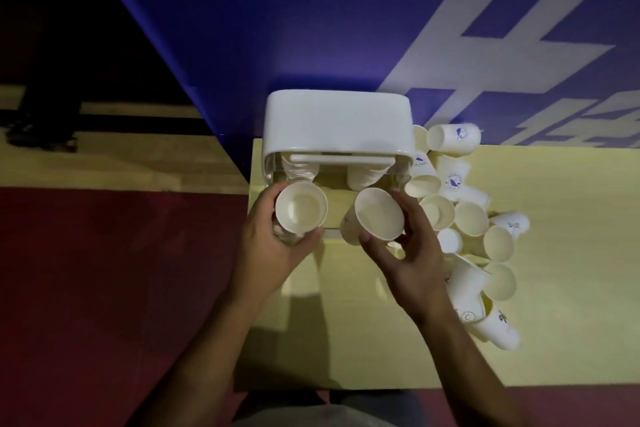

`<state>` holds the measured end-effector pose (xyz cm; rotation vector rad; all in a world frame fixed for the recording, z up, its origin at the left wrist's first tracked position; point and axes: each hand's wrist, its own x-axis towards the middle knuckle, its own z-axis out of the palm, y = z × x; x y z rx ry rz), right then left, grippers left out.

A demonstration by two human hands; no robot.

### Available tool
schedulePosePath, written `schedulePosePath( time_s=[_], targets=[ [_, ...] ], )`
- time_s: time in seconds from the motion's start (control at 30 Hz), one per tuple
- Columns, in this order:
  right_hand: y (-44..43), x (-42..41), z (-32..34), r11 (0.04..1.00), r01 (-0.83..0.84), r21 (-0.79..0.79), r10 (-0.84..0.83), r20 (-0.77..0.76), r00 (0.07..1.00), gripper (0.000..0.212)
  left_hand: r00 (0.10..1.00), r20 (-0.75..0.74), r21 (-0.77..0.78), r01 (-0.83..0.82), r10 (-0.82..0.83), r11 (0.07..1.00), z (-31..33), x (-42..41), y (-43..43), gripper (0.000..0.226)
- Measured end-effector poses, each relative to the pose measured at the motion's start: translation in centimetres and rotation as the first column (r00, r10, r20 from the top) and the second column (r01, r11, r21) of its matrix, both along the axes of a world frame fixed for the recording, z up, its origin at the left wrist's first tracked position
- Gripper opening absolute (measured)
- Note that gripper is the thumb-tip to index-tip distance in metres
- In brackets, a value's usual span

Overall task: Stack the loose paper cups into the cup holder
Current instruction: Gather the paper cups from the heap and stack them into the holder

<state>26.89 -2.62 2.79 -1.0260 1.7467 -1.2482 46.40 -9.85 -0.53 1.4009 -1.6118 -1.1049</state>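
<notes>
A white cup holder (337,125) with a clear lower body stands at the table's far left. Two stacks of cups hang under its lid, one on the left (299,168) and one on the right (363,177). My left hand (268,246) grips a white paper cup (300,207), mouth up, just below the left stack. My right hand (412,253) holds a second cup (379,213), tilted, below the right stack. Several loose cups (467,215) lie in a heap to the right of the holder, some upright and some on their sides.
The pale yellow table (561,253) has its left edge right beside the holder and its near edge close to my body. A blue wall with white lettering (502,45) rises behind. Red and wood flooring lies to the left.
</notes>
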Motion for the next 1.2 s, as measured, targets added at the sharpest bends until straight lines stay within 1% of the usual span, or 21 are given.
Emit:
schedulePosePath(
  time_s=[0.1,0.23,0.33,0.4,0.47,0.53,0.6,0.67,0.7,0.73,0.77,0.8,0.83,0.87,0.9,0.93,1.0,1.03,1.07,1.1,1.2],
  targets=[
    [0.2,0.0,-0.1,0.999,0.019,0.037,-0.019,-0.008,1.0,0.06,1.0,0.025,0.025,-0.006,0.005,1.0,-1.1,-0.4,-1.5,0.074],
    [0.4,-0.1,0.1,0.998,0.048,0.034,-0.047,-0.029,0.998,0.063,0.987,0.153,0.065,0.033,-0.043,0.997,-3.8,-0.5,-2.6,0.076],
    [0.5,-0.1,-0.1,0.998,0.041,0.04,-0.039,-0.044,0.998,0.065,0.974,0.224,0.077,0.018,-0.035,0.997,-4.9,-0.6,-3.2,0.074],
    [0.2,0.0,-0.2,0.998,0.018,0.055,-0.014,-0.068,0.998,0.064,0.971,0.239,0.105,-0.007,-0.018,0.994,-5.4,-0.8,-3.4,0.074],
    [-0.4,0.3,-0.5,0.998,-0.018,0.059,0.025,-0.114,0.993,0.063,0.973,0.233,0.171,-0.037,-0.004,0.985,-5.4,-0.9,-3.2,0.073],
    [-1.3,1.0,-0.6,0.997,-0.055,0.045,0.06,-0.126,0.99,0.065,0.971,0.239,0.189,-0.054,0.007,0.98,-5.6,-0.8,-3.0,0.075],
    [-2.5,2.2,-0.8,0.994,-0.108,0.01,0.108,-0.14,0.984,0.068,0.958,0.284,0.166,-0.014,-0.034,0.986,-5.5,-0.4,-3.2,0.079],
    [-3.8,3.4,-1.2,0.986,-0.161,-0.044,0.151,-0.176,0.973,0.07,0.927,0.326,0.185,0.128,-0.184,0.974,-5.6,0.1,-3.4,0.085],
    [-4.4,4.0,-1.4,0.981,-0.183,-0.058,0.169,-0.189,0.967,0.07,0.928,0.301,0.153,0.178,-0.218,0.972,-5.4,0.5,-3.6,0.088],
    [-5.0,4.4,-1.8,0.978,-0.201,-0.062,0.185,-0.198,0.963,0.07,0.947,0.25,0.125,0.177,-0.204,0.976,-5.4,0.9,-3.5,0.088],
    [-5.4,4.7,-2.3,0.974,-0.217,-0.059,0.201,-0.209,0.957,0.071,0.966,0.189,0.169,0.145,-0.176,0.975,-5.5,1.4,-3.6,0.083],
    [-5.8,4.9,-2.9,0.971,-0.232,-0.052,0.215,-0.223,0.951,0.071,0.966,0.169,0.157,0.172,-0.198,0.972,-5.4,1.9,-3.3,0.079],
    [-6.0,5.0,-3.6,0.969,-0.244,-0.041,0.228,-0.235,0.945,0.072,0.974,0.134,0.216,0.153,-0.185,0.964,-5.1,1.9,-3.0,0.079],
    [-6.2,5.1,-4.3,0.967,-0.254,-0.027,0.24,-0.247,0.939,0.073,0.979,0.15,0.228,0.099,-0.135,0.969,-5.6,2.1,-2.9,0.081],
    [-6.3,5.2,-5.0,0.966,-0.26,-0.008,0.249,-0.259,0.933,0.074,0.99,0.12,0.247,0.049,-0.08,0.968,-5.9,2.6,-2.7,0.08],
    [-6.5,5.3,-5.6,0.965,-0.263,0.018,0.258,-0.276,0.926,0.076,0.998,0.026,0.272,0.046,-0.055,0.961,-5.6,2.6,-2.8,0.074],
    [-6.7,5.6,-6.7,0.957,-0.279,0.073,0.287,-0.323,0.902,0.081,0.995,-0.09,0.315,-0.011,0.042,0.949,-5.0,2.1,-2.9,0.056],
    [-6.9,5.7,-7.2,0.95,-0.294,0.105,0.312,-0.337,0.888,0.085,0.989,-0.122,0.326,-0.043,0.087,0.944,-5.0,1.9,-3.1,0.047],
    [-7.0,5.7,-7.6,0.942,-0.305,0.139,0.334,-0.336,0.88,0.088,0.988,-0.123,0.338,-0.05,0.097,0.94,-4.6,1.6,-3.3,0.041],
    [-7.1,5.7,-8.0,0.936,-0.311,0.166,0.35,-0.329,0.877,0.087,0.993,-0.084,0.343,-0.048,0.082,0.938,-4.8,1.5,-3.5,0.04],
    [-7.3,5.4,-9.0,0.919,-0.349,0.181,0.391,-0.324,0.861,0.076,0.998,0.051,0.342,0.014,-0.033,0.94,-4.9,1.2,-3.5,0.043]
  ],
)
